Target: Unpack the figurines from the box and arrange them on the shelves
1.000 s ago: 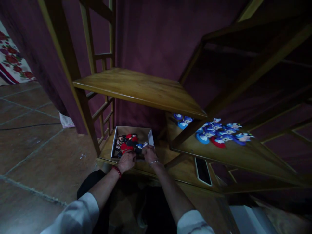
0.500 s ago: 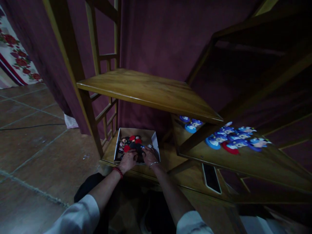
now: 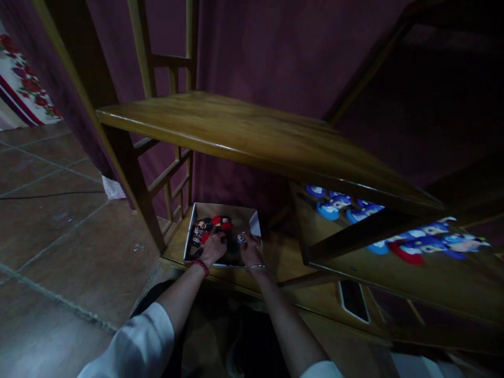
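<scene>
The right hand pinches a bluish figure, while the left hand, over red pieces, hides its grip from view.

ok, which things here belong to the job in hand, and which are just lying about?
Job, apparently: box, red-and-black figures inside, small figure at the right hand.
Lying about, probably: phone, floor cable, untouched blue figures outside the box.

No texts, labels, brands, numbers or signs are showing clearly enough for reading on any of the things in view
</scene>
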The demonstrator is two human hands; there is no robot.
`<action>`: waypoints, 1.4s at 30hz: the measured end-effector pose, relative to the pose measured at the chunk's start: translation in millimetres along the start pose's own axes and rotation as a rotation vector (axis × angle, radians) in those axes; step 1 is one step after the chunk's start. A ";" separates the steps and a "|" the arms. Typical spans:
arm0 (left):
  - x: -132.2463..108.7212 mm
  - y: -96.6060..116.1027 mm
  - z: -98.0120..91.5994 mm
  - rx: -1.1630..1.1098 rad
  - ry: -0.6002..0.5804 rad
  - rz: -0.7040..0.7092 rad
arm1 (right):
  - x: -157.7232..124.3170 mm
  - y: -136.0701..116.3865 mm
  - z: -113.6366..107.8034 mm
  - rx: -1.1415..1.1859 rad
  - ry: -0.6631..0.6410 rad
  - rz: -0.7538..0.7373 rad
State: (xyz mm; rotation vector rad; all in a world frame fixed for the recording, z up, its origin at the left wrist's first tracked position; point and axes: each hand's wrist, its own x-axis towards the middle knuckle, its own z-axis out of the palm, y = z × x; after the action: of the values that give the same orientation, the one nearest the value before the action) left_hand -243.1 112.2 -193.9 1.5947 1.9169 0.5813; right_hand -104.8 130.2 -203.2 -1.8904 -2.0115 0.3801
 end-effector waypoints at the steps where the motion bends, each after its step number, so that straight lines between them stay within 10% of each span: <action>1: 0.6 1.5 0.9 0.004 0.013 -0.007 | -1.3 -0.9 -0.3 0.005 0.013 -0.011; 20: -16.0 2.6 -2.5 0.117 -0.020 0.103 | -13.4 0.7 -6.8 0.129 0.015 0.078; 42: -100.3 34.8 -11.5 0.210 -0.061 0.386 | -82.2 -17.8 -88.3 0.051 -0.156 0.042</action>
State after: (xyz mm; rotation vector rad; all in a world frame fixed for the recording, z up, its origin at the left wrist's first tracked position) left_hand -213.0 20.9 -147.5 2.1158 1.6786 0.4880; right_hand -79.1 43.0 -122.0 -1.9282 -2.0411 0.6018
